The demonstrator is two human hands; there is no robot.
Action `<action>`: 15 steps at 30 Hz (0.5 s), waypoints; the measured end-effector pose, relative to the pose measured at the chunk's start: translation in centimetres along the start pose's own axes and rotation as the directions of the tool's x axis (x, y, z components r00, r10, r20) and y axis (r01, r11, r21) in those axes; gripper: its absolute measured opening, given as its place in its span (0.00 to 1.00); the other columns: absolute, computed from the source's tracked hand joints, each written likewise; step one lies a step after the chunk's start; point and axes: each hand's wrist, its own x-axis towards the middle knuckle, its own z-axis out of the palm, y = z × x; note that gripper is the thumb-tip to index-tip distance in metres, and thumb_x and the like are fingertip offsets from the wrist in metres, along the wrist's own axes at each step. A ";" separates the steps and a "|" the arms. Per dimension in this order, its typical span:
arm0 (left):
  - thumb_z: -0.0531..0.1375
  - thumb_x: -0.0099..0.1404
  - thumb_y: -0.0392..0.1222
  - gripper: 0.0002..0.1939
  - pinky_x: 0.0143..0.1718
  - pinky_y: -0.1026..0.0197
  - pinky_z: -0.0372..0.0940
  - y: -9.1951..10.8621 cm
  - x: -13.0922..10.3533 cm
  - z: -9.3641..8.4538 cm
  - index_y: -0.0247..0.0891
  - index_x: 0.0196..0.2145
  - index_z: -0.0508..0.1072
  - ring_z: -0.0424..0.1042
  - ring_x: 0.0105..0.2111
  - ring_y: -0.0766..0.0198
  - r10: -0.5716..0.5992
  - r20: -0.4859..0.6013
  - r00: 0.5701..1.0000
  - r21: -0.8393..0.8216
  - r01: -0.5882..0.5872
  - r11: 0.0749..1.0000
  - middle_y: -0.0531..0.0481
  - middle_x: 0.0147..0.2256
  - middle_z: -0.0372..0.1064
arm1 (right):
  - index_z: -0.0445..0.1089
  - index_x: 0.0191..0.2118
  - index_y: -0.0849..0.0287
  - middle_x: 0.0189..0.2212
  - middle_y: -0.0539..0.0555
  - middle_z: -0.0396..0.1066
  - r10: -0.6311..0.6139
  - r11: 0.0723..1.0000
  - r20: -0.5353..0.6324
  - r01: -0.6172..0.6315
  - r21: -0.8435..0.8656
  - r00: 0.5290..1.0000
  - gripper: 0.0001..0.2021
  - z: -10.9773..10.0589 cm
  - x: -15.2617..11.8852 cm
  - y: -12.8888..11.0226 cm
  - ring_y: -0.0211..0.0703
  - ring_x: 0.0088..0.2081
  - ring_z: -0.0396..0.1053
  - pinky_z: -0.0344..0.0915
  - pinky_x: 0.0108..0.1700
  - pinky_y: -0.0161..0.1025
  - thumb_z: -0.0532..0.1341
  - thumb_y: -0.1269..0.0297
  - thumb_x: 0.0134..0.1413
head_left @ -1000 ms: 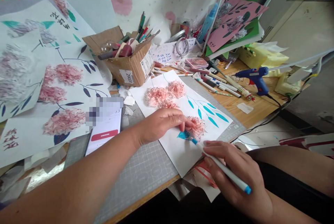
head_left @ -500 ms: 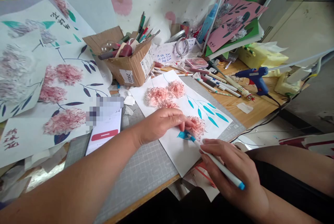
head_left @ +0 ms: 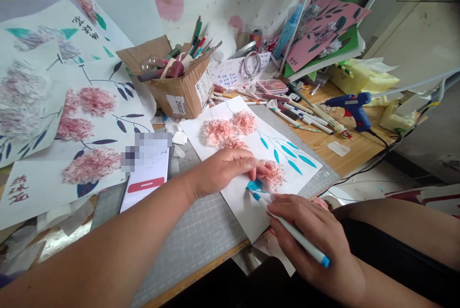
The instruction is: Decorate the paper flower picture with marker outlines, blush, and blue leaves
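Observation:
My right hand (head_left: 316,236) grips a white marker (head_left: 298,232) with blue ends, slanted so that its tip meets the paper sheet (head_left: 235,205). That tip is at the left end of a blue leaf (head_left: 254,185) drawn below a pink paper flower (head_left: 276,175). My left hand (head_left: 233,168) lies over the sheet, fingers curled in and fingertips closed on the flower's left edge. Farther up the sheet are several fluffy pink flowers (head_left: 217,131) and a stem with blue leaves (head_left: 288,150). My left hand covers part of the sheet.
Under the sheet lies a grey cutting mat (head_left: 187,236). A phone (head_left: 147,169) is left of it, near flower pictures (head_left: 89,162). Behind stand a cardboard box (head_left: 179,90) of pens, loose markers (head_left: 305,116), and a blue glue gun (head_left: 354,107) with a cord.
The marker tip has moved left and slightly down along the blue leaf, my right hand moving with it. My left hand has stayed at the flower. The view has shifted slightly.

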 end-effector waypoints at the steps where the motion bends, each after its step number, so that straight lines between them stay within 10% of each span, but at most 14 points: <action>1: 0.52 0.69 0.41 0.15 0.53 0.56 0.58 0.0 0.0 0.0 0.33 0.27 0.70 0.69 0.49 0.58 0.000 0.000 1.000 0.002 0.000 1.000 0.42 0.45 0.72 | 0.67 0.40 0.59 0.32 0.54 0.74 0.003 1.000 -0.007 -0.003 -0.005 1.000 0.09 0.0 -0.1 0.0 0.43 0.35 0.74 0.70 0.37 0.38 0.59 0.74 0.51; 15: 0.52 0.69 0.42 0.15 0.52 0.56 0.60 0.1 0.0 -0.1 0.34 0.27 0.70 0.68 0.50 0.58 -0.021 0.010 1.000 -0.008 0.021 1.000 0.42 0.44 0.72 | 0.67 0.38 0.57 0.29 0.53 0.74 0.064 0.996 -0.095 -0.069 -0.056 0.993 0.08 -1.5 -1.2 1.0 0.42 0.31 0.74 0.70 0.32 0.36 0.58 0.74 0.52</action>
